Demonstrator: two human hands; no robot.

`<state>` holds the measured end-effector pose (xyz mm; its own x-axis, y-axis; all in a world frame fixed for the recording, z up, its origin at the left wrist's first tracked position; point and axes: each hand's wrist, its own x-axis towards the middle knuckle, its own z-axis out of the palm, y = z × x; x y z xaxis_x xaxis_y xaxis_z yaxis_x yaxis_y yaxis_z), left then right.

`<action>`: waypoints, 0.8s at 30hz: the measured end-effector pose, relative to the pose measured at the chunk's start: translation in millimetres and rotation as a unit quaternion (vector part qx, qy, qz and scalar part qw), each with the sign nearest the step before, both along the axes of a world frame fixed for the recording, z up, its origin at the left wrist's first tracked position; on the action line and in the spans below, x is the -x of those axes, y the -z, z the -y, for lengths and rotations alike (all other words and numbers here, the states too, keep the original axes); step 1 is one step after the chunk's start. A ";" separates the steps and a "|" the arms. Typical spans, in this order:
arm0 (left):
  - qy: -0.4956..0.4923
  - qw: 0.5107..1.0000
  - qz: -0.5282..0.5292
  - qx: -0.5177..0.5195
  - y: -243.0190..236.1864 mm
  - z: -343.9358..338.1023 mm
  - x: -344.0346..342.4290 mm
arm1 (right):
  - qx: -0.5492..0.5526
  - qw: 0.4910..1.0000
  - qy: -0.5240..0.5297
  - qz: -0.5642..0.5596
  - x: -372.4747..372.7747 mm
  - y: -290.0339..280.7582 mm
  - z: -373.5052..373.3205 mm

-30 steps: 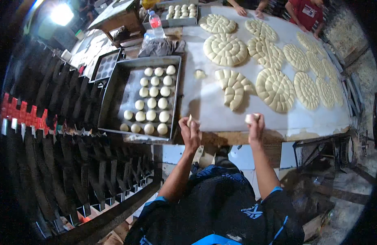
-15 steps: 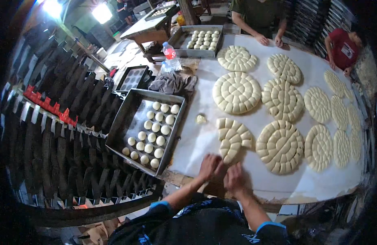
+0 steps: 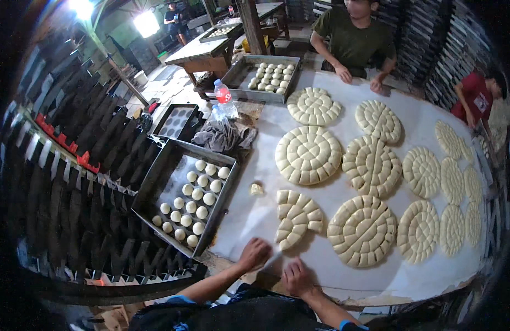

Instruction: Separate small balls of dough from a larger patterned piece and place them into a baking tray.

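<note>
My left hand (image 3: 255,254) rests low over the near edge of the table, its fingers curled in. Beside it, to the right and a little nearer, my right hand (image 3: 297,278) is curled down on the tabletop too. Whatever lies under either palm is hidden. Just beyond them is a part-round of cut dough (image 3: 298,216), a fan of scored wedges with one side gone. A small dough scrap (image 3: 256,188) lies to its left. To its right sits a whole scored dough round (image 3: 361,230). Smooth dough balls (image 3: 186,220) stand in rows in a metal tray (image 3: 143,208) at left.
More dough rounds (image 3: 308,154) cover the right and far table. A second tray (image 3: 237,74) of dough balls, a bottle (image 3: 224,99) and a grey cloth (image 3: 222,136) are at the far left. Two people stand across the table; stacked dark racks (image 3: 73,204) fill the left.
The view has tilted up, so the table sits lower in the picture. Both hands are slightly farther from the part-round of dough, the left one having shifted left. The dough pieces look the same.
</note>
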<state>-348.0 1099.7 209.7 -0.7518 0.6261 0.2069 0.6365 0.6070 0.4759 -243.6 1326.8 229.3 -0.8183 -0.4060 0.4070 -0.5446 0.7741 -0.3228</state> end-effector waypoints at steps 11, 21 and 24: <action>-0.102 0.976 0.056 -0.186 -56.0 -7.3 55.5 | 0.092 0.957 0.269 0.065 44.6 -19.3 19.2; -0.014 0.941 0.247 -0.232 -108.1 138.8 41.3 | 0.166 0.769 0.380 0.486 16.4 -53.4 -42.1; -0.192 0.960 0.011 -0.205 -132.3 226.3 120.9 | 0.162 0.830 0.291 0.446 101.1 -114.0 57.0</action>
<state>-468.9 873.4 342.0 -0.9180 0.1714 0.3575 0.3899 0.5543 0.7354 -344.7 1269.8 343.4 -0.8720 0.1769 -0.4565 0.4599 0.6155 -0.6401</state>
